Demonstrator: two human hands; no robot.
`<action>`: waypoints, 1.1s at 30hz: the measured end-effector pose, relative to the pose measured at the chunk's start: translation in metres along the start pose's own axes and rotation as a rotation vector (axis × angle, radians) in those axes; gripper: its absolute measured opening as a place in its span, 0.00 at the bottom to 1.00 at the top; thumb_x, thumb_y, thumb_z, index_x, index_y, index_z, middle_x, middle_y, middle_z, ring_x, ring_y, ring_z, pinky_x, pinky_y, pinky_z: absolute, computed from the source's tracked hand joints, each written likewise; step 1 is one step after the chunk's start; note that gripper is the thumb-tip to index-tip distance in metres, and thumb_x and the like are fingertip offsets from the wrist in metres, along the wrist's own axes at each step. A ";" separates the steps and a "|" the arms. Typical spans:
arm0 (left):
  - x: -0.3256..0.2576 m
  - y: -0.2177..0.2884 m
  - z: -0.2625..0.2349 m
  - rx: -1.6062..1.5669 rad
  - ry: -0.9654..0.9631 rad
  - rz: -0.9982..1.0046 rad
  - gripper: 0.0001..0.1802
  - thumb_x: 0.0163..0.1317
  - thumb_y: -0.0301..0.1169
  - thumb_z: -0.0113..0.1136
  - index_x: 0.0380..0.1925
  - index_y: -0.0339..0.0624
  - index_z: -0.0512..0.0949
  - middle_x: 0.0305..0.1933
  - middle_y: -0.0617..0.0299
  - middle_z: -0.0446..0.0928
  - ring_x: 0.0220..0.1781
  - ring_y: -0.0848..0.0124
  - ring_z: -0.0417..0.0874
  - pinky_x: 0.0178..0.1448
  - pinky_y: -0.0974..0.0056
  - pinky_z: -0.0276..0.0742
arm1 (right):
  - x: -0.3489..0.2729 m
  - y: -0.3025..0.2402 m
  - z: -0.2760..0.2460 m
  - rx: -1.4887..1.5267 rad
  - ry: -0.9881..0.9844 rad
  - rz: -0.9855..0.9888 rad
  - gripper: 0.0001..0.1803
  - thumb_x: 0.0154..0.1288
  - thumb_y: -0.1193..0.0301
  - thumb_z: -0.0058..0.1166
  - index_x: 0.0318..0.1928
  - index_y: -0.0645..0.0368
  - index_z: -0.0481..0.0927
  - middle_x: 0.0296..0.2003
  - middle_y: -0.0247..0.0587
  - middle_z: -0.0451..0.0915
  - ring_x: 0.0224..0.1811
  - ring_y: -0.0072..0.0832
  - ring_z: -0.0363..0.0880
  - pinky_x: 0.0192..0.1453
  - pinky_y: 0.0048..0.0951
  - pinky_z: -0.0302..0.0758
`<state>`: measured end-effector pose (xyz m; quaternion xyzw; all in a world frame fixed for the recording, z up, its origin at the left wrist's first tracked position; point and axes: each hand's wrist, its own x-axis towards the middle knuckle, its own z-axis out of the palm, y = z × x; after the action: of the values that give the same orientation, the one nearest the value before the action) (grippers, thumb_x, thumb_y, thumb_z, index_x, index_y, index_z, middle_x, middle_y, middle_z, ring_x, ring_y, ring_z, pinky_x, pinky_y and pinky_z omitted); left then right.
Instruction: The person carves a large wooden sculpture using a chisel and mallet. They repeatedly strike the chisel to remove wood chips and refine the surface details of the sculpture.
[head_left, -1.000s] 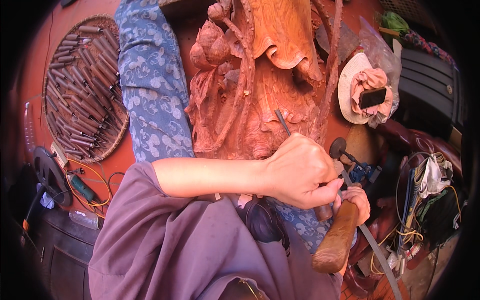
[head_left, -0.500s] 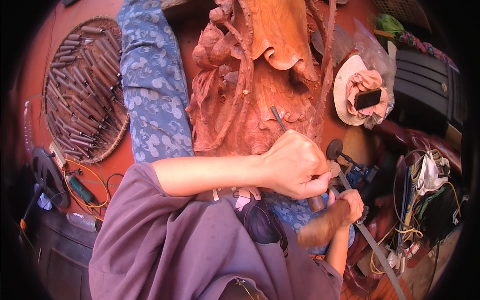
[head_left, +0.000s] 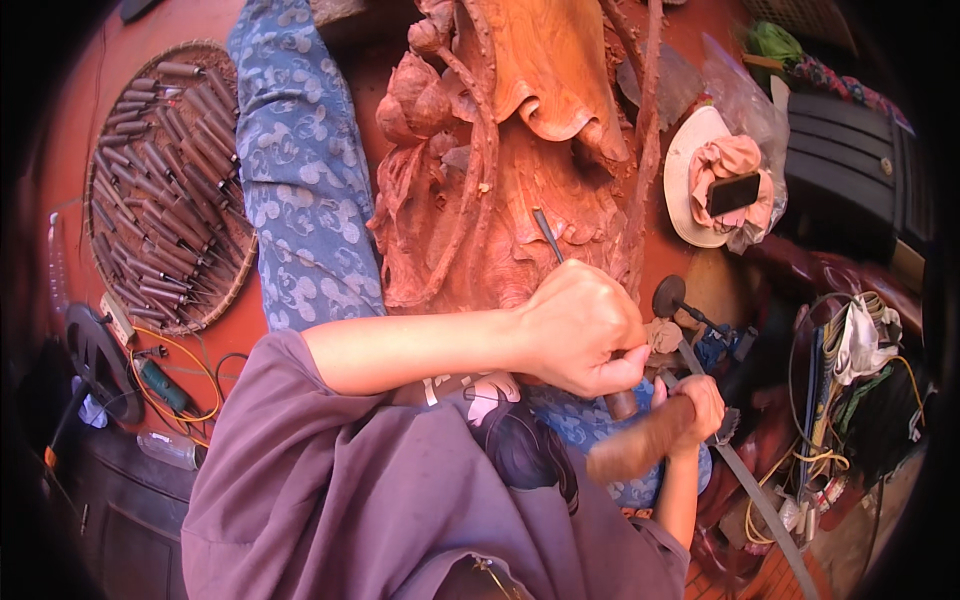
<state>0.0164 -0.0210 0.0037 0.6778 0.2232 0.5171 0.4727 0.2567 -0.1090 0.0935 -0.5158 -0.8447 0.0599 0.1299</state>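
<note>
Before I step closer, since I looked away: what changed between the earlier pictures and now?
The mallet has swung up and leftward in the right hand since the first picture. Nothing was taken up or let go. The left hand still grips the chisel over the carving.

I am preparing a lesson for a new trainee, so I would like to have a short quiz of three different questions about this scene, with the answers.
1. What does each hand hold, the left hand and the right hand?
2. True or false: the dark phone lies on the pink cloth.
3. The round basket of wooden-handled tools is:
A) to the left of the person's left trouser leg
B) beside the phone
C) between the two hands

Key:
1. Left: a thin metal-bladed tool; right: a wooden mallet, blurred.
2. True.
3. A.
</note>
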 end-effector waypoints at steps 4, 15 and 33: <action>-0.001 -0.001 0.000 0.003 -0.024 0.021 0.11 0.50 0.33 0.58 0.14 0.42 0.74 0.16 0.59 0.72 0.20 0.57 0.76 0.25 0.55 0.73 | -0.005 0.000 0.007 0.087 0.087 -0.024 0.15 0.48 0.78 0.68 0.28 0.60 0.71 0.21 0.43 0.74 0.22 0.41 0.75 0.30 0.36 0.75; -0.002 -0.007 -0.006 0.093 -0.050 -0.010 0.10 0.48 0.33 0.58 0.14 0.42 0.74 0.17 0.59 0.73 0.21 0.57 0.77 0.26 0.55 0.73 | 0.003 -0.001 -0.002 -0.072 -0.059 0.000 0.17 0.48 0.79 0.69 0.28 0.60 0.69 0.19 0.39 0.72 0.21 0.35 0.75 0.31 0.32 0.75; 0.001 0.015 0.000 -0.133 0.112 0.056 0.09 0.48 0.30 0.58 0.14 0.42 0.72 0.17 0.59 0.71 0.20 0.58 0.75 0.24 0.56 0.70 | 0.006 -0.006 -0.003 0.132 0.080 0.062 0.18 0.49 0.76 0.72 0.30 0.59 0.71 0.20 0.37 0.73 0.21 0.34 0.75 0.27 0.31 0.74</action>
<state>0.0144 -0.0271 0.0169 0.6210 0.1955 0.5806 0.4889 0.2501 -0.1063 0.0985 -0.5340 -0.8166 0.0991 0.1953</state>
